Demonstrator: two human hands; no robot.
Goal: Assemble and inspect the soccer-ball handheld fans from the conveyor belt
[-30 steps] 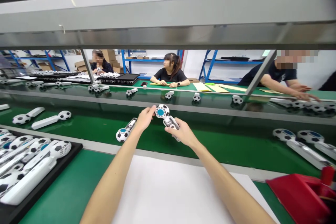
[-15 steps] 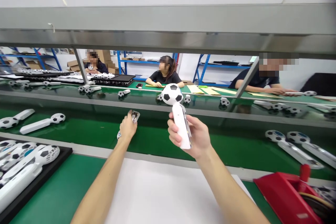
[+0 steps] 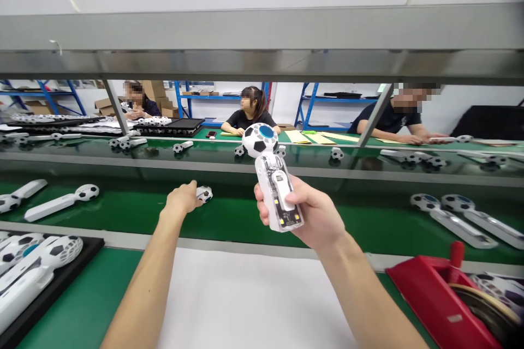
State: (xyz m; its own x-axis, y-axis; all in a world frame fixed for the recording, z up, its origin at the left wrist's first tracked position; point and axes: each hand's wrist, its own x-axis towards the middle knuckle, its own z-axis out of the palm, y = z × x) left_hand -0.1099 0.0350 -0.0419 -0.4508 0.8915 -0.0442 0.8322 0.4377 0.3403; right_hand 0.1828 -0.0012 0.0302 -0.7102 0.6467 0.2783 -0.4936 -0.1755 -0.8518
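Note:
In my right hand [image 3: 319, 210] is a white handheld device [image 3: 268, 191] with a soccer-ball head, shaped like a small hand fan. It is upright, my fingers behind the handle and my thumb on its face. That face shows a circuit board, small yellow parts and a white piece. A blue disc marks the ball. My left hand [image 3: 182, 200] is closed over a second soccer-ball device [image 3: 204, 194], low over the green belt [image 3: 233, 215]. Only its ball end shows past my fingers, pointing right; the rest is hidden.
More such devices lie on the belt left and right. A black tray [image 3: 88, 259] of them stands at left. White paper [image 3: 254, 294] covers the bench before me. At right is a red tape dispenser [image 3: 429, 289]. Metal posts and co-workers [image 3: 254, 114] are beyond the belt.
My right hand has turned its device, so the circuit-board face now shows instead of the plain white side. My left hand has shifted left, and the ball end of its device now points right.

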